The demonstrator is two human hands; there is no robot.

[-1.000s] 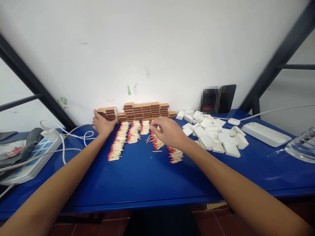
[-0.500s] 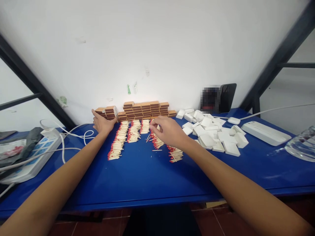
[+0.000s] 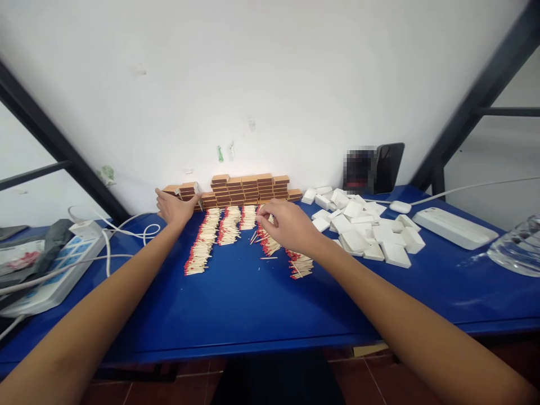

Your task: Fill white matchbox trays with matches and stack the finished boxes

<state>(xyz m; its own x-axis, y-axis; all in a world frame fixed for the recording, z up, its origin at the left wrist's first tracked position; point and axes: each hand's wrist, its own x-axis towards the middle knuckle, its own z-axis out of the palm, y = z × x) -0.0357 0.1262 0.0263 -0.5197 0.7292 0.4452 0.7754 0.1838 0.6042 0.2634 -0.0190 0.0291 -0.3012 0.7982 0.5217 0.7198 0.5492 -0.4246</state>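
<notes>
Matchboxes with brown sides stand stacked in a low wall against the white wall. My left hand reaches around a separate stack at the left end, thumb on its right side and fingers spread to its left, gripping it from both sides. Red-tipped matches lie in several rows before the boxes. Over a right-hand row of matches is my right hand, its thumb and fingertips curled together in a pinch. Whatever is between them is hidden. A single match lies loose on the blue table.
White small boxes are heaped on the right. Beyond are a phone, a long white case and a clear glass dish. A power strip with white cables occupies the left. Dark metal frame bars flank the table.
My left hand has shifted slightly left at the matchbox stack. My right hand stays over the matches in the same pinch.
</notes>
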